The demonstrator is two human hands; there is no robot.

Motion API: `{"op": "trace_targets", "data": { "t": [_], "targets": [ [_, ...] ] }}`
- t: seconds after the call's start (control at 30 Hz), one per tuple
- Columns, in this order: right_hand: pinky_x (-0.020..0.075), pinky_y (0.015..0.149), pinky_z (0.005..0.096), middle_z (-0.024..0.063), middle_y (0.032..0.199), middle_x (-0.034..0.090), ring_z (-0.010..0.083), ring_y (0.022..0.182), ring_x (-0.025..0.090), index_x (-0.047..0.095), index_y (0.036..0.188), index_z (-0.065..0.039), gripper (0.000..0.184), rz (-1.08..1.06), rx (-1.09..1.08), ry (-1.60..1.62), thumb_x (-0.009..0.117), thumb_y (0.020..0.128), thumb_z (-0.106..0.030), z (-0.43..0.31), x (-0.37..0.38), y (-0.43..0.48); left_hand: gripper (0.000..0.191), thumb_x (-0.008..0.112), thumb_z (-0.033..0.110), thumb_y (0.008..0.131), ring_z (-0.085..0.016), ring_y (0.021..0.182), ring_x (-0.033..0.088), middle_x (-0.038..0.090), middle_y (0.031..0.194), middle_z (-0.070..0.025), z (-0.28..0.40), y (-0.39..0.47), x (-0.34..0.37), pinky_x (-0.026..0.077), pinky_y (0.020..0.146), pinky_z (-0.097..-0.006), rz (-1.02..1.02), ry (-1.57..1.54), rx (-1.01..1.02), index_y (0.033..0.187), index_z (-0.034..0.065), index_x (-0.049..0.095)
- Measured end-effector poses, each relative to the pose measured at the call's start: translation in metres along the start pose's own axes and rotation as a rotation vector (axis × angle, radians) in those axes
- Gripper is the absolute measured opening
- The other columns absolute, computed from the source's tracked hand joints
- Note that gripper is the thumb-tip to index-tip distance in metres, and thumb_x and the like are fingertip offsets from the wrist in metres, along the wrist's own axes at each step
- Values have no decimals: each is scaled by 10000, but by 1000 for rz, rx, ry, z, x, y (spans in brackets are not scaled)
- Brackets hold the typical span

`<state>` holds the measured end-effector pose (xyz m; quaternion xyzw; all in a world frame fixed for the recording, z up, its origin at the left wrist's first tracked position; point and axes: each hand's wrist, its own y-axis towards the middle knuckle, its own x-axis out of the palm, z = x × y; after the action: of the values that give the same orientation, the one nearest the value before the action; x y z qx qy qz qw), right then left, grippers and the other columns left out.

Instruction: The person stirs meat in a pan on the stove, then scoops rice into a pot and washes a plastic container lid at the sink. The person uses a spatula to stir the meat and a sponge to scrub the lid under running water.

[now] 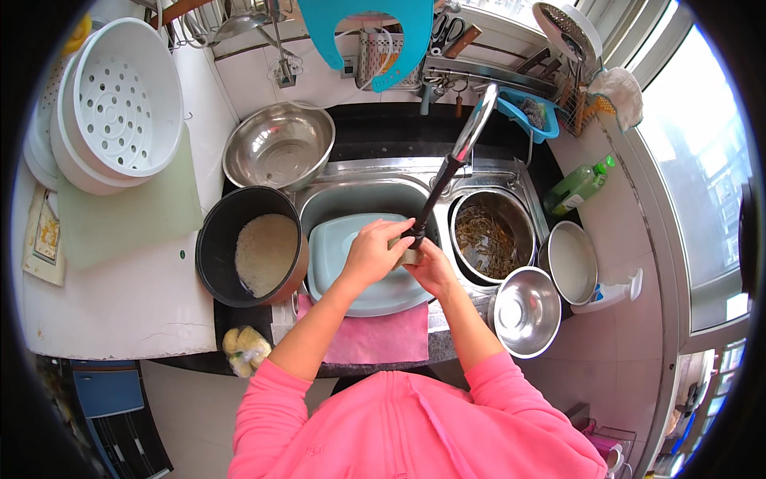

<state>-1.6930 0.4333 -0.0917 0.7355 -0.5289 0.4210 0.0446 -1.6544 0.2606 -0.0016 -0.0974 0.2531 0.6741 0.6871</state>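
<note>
My left hand (377, 251) and my right hand (432, 268) meet over the sink, under the dark spout end of the faucet (440, 185). Between them is a small beige-brown cloth or sponge-like piece (409, 257), partly covered by the fingers. Below the hands a pale blue plastic basin (335, 257) sits in the sink basin. Left of it stands a dark inner pot (209, 251) with white rice grains (266, 254) in it. On the right, a steel pot (458, 257) holds brown, stringy plant matter in liquid (486, 239).
A large steel bowl (278, 146) stands behind the rice pot. At right are a steel bowl (528, 311), a bowl of whitish liquid (571, 263) and a green bottle (577, 188). A pink cloth (377, 338) lies on the front edge, a bag of yellowish pieces (245, 350) nearby.
</note>
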Motion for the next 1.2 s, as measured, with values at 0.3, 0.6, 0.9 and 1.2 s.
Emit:
{"op": "trace_targets", "data": {
  "t": [0.3, 0.6, 0.9, 1.2],
  "targets": [
    [327, 1041, 524, 101, 1130, 619, 305, 1126, 548, 621, 1072, -128, 252, -272, -718, -1571, 578, 825, -154, 65, 47, -33, 270, 478, 257, 975, -195, 912, 623, 630, 1024, -139, -57, -122, 6, 554, 682, -350, 395, -818, -691, 1086, 22, 551],
    [427, 887, 445, 97, 1092, 620, 299, 1000, 546, 653, 1031, -51, 254, -52, -716, -1976, 584, 848, -212, 25, 6, 1, 477, 438, 385, 985, -321, 1140, 538, 510, 1253, -178, -85, -161, 52, 470, 971, -427, 240, -1528, -883, 1243, -15, 412],
    [443, 811, 420, 62, 967, 617, 305, 902, 567, 662, 952, -97, 178, -165, -745, -1676, 580, 830, -197, 50, 44, -20, 472, 436, 344, 991, -334, 1164, 528, 469, 1313, -158, -92, -160, 61, 460, 975, -496, 303, -1567, -766, 1353, 71, 306],
    [456, 803, 417, 94, 942, 580, 311, 893, 544, 655, 968, -102, 187, -244, -858, -1746, 606, 810, -190, 93, 35, -5, 473, 450, 349, 985, -323, 1126, 551, 465, 1302, -150, -90, -160, 61, 490, 936, -472, 340, -1501, -800, 1352, 90, 303]
  ]
}}
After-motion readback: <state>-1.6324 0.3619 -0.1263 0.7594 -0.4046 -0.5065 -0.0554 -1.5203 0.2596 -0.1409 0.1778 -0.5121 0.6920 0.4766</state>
